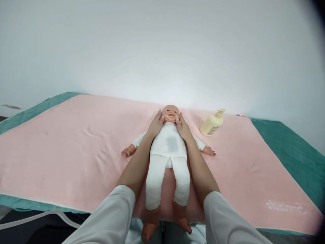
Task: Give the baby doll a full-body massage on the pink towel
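A baby doll (169, 142) in a white top and white leggings lies on its back, head away from me and feet at the near edge. Against one cheek rests my left hand (155, 125), fingers stretched out along the side of the head. My right hand (183, 126) lies the same way on the other cheek, fingers extended. Both thumbs are near the doll's jaw. A greyish patch marks the chest of the top. The doll's arms spread out to either side, partly hidden behind my forearms.
A pale yellow pump bottle (212, 123) stands to the right of the doll's head. Under everything is a pink mat (63, 145) over a green cover (294, 145). A white wall (162, 51) rises behind. A pale tube (38, 217) curves at lower left.
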### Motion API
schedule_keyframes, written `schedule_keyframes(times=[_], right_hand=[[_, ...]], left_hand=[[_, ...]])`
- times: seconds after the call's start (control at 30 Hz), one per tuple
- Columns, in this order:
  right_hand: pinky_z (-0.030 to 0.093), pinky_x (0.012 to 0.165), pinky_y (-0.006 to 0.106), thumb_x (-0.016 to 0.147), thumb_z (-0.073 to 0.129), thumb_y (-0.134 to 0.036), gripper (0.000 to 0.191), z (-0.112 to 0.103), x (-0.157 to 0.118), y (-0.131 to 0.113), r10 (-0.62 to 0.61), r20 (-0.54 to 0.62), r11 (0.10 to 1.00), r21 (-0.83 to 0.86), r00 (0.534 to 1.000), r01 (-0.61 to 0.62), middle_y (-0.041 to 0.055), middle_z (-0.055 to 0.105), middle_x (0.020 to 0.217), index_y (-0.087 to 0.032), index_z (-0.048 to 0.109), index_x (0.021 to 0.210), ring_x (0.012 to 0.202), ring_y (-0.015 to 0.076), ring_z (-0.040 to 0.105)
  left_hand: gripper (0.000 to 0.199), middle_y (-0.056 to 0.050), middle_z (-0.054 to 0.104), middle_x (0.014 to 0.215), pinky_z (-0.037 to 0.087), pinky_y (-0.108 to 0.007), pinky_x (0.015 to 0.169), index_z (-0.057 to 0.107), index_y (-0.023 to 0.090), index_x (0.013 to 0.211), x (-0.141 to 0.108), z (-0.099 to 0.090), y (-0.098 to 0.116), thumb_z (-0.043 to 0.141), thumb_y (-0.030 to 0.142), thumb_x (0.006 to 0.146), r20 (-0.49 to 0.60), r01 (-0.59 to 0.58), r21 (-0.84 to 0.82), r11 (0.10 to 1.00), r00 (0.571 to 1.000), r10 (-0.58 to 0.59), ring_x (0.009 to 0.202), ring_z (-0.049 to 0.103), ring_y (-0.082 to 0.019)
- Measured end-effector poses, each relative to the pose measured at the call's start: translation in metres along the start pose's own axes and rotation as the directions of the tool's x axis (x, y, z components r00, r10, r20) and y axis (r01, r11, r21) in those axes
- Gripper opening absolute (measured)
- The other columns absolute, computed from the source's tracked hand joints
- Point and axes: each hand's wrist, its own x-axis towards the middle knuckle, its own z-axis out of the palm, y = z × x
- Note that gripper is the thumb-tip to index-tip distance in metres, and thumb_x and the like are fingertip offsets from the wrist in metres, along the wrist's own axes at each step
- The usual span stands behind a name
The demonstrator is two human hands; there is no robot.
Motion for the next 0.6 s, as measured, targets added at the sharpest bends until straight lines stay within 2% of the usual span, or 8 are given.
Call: schedule_keyframes(times=[0.1,0.17,0.27,0.37,0.43,0.5,0.53,0.6], right_hand=[[0.013,0.126,0.052,0.083,0.038,-0.079,0.091,-0.007,-0.005,-0.005,0.006,-0.084,1.0,-0.028,0.996,-0.008,0.0089,0.022,0.164,-0.022,0.03,0.154,0.154,0.0279,0.016],[0.015,0.125,0.052,0.085,0.039,-0.076,0.087,-0.02,-0.01,-0.011,-0.035,-0.174,0.998,-0.062,0.984,0.025,0.0123,0.026,0.163,-0.019,0.037,0.15,0.153,0.0284,0.019],[0.029,0.121,0.048,0.089,0.037,-0.068,0.071,-0.053,-0.017,-0.022,-0.133,-0.354,0.99,-0.085,0.926,0.11,0.0136,0.047,0.151,-0.019,0.051,0.138,0.144,0.026,0.038],[0.043,0.109,0.046,0.093,0.034,-0.059,0.054,-0.099,-0.02,-0.03,-0.184,-0.546,0.982,-0.135,0.817,0.131,0.0117,0.065,0.128,-0.021,0.063,0.119,0.123,0.0251,0.058],[0.047,0.1,0.045,0.095,0.029,-0.053,0.051,-0.132,-0.017,-0.032,-0.181,-0.633,0.976,-0.208,0.753,0.06,0.0108,0.07,0.11,-0.02,0.067,0.107,0.107,0.0246,0.064],[0.047,0.097,0.044,0.096,0.027,-0.047,0.049,-0.162,-0.008,-0.029,-0.182,-0.669,0.961,-0.275,0.721,-0.012,0.0106,0.072,0.099,-0.019,0.068,0.094,0.098,0.024,0.066],[0.046,0.096,0.042,0.096,0.029,-0.045,0.047,-0.174,-0.002,-0.027,-0.181,-0.674,0.952,-0.304,0.716,-0.045,0.0106,0.072,0.096,-0.019,0.068,0.089,0.097,0.024,0.066],[0.047,0.092,0.039,0.096,0.033,-0.041,0.044,-0.191,0.013,-0.021,-0.128,-0.653,0.942,-0.314,0.746,-0.114,0.0106,0.073,0.091,-0.018,0.067,0.081,0.092,0.0234,0.067]], left_hand=[[0.077,-0.016,0.03,0.16,0.016,-0.04,0.124,0.031,0.012,0.153,0.0,-0.002,-0.001,0.035,0.062,0.094,-0.074,-0.008,0.015,1.0,0.997,0.009,0.151,0.024,-0.025],[0.074,-0.017,0.036,0.157,0.02,-0.04,0.124,0.037,0.013,0.15,-0.002,-0.005,0.005,0.037,0.061,0.094,-0.159,-0.037,0.016,0.999,0.986,0.039,0.149,0.03,-0.026],[0.061,-0.015,0.05,0.147,0.028,-0.038,0.12,0.052,0.016,0.138,-0.012,-0.011,0.031,0.038,0.057,0.095,-0.296,-0.173,0.013,0.985,0.94,0.169,0.14,0.042,-0.025],[0.05,-0.009,0.068,0.121,0.043,-0.036,0.107,0.068,0.021,0.11,-0.023,-0.013,0.069,0.034,0.056,0.097,-0.322,-0.237,-0.07,0.969,0.925,0.203,0.118,0.061,-0.023],[0.052,-0.008,0.073,0.091,0.051,-0.033,0.091,0.068,0.02,0.085,-0.024,-0.006,0.093,0.034,0.058,0.097,-0.257,-0.2,-0.162,0.966,0.954,0.154,0.094,0.068,-0.021],[0.054,-0.006,0.069,0.068,0.053,-0.03,0.074,0.061,0.02,0.067,-0.016,0.009,0.112,0.036,0.057,0.097,-0.068,-0.124,-0.262,0.957,0.992,0.11,0.074,0.069,-0.019],[0.053,-0.006,0.066,0.061,0.051,-0.028,0.066,0.058,0.019,0.063,-0.01,0.02,0.12,0.038,0.055,0.097,0.034,-0.075,-0.3,0.951,0.995,0.09,0.065,0.067,-0.017],[0.049,-0.005,0.064,0.059,0.048,-0.026,0.061,0.055,0.018,0.058,0.006,0.044,0.134,0.042,0.046,0.097,0.172,-0.03,-0.328,0.944,0.981,0.091,0.054,0.062,-0.014]])
